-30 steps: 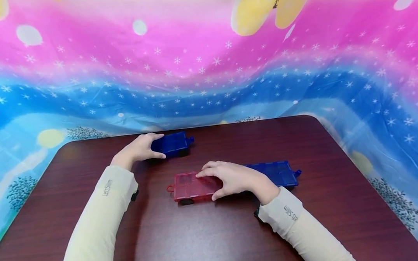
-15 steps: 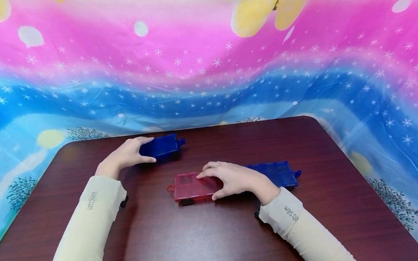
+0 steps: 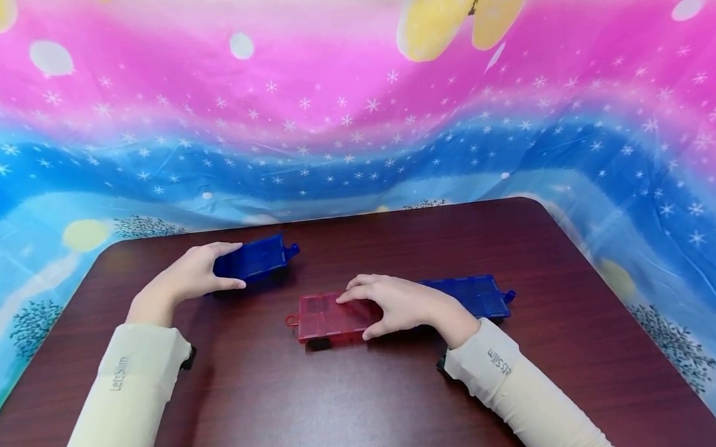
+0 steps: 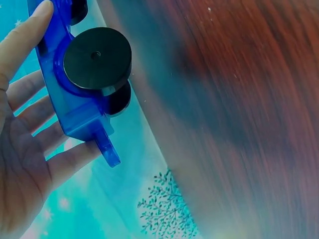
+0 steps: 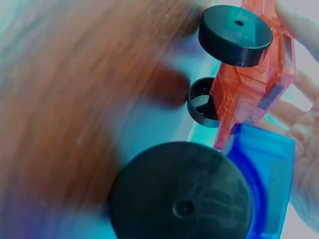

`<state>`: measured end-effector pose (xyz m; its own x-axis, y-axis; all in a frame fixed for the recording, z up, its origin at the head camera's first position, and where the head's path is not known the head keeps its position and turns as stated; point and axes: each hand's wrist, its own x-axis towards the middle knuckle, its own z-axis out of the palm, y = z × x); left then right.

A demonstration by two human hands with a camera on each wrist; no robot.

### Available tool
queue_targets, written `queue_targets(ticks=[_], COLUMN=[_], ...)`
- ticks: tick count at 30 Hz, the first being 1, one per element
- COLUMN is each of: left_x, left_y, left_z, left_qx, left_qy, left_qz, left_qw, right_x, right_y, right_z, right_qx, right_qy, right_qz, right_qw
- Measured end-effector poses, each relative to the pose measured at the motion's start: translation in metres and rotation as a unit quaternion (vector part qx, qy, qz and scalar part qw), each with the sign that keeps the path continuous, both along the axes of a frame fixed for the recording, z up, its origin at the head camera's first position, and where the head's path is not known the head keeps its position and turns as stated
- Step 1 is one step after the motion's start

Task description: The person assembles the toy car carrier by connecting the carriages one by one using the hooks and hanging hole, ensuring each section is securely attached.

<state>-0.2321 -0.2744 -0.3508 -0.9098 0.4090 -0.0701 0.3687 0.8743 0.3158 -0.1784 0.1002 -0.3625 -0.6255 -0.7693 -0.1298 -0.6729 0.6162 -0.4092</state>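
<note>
My left hand grips the rear part of a translucent blue toy car base on the table's far left. Its hook points right, and in the left wrist view its black wheels face the tabletop. Whether those wheels touch the wood I cannot tell. Near the middle, my right hand holds a translucent red toy car base by its long sides, thumb on the near side. A ring sticks out at its left end. A second blue car base lines up behind the red one; the hand hides their joint.
The brown wooden table has rounded far corners. A pink and blue snowflake cloth hangs right behind its far edge and along both sides. Bare tabletop lies between the two hands.
My left hand has carried its blue car base leftward and slightly nearer, turning it a little. The right hand, the red car base and the other blue one have stayed put.
</note>
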Motion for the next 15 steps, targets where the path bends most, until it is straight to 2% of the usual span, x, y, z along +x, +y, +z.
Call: queue_targets(ticks=[15], left_x=[0.037], left_y=[-0.01], left_z=[0.013], left_qx=[-0.01], left_qy=[0.026], left_qz=[0.0], left_qw=[0.9996], right_x=[-0.002], right_y=[0.002], right_z=[-0.005], right_qx=[-0.007], right_qy=[0.001], right_qz=[-0.002], right_qw=[1.0])
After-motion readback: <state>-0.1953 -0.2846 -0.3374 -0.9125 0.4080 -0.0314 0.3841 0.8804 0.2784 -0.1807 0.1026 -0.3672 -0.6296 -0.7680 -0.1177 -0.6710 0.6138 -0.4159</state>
